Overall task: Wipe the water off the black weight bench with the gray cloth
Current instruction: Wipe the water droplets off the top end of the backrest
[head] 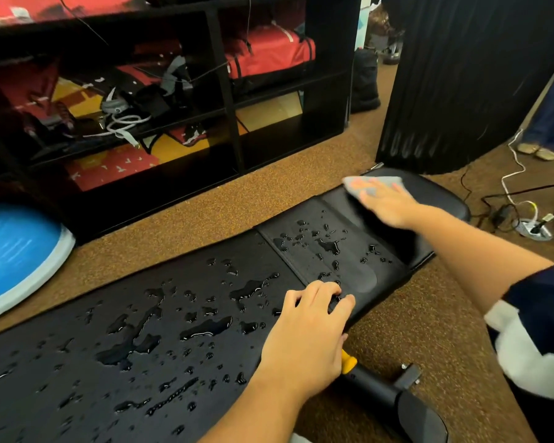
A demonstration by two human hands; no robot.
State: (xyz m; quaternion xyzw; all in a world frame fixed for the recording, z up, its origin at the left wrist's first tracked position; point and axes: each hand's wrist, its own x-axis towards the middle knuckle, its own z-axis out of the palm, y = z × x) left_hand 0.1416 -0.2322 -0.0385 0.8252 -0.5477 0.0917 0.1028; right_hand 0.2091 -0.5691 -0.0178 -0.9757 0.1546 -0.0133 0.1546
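Note:
The black weight bench (77, 362) runs from the lower left to the upper right, and puddles and drops of water (202, 327) cover most of its pad. At its far right end lies the gray cloth (362, 183). My right hand (387, 203) presses flat on the cloth with straight fingers; it is blurred. My left hand (307, 324) rests on the near edge of the bench, fingertips curled onto the wet pad and thumb at the seam between the two pad sections.
A black shelf unit (224, 91) with red bags stands behind the bench. A blue half-ball (16, 254) lies at the left. Cables and a power strip (531, 228) lie on the brown carpet at the right, near a black curtain (467, 75) and another person's feet (538, 151).

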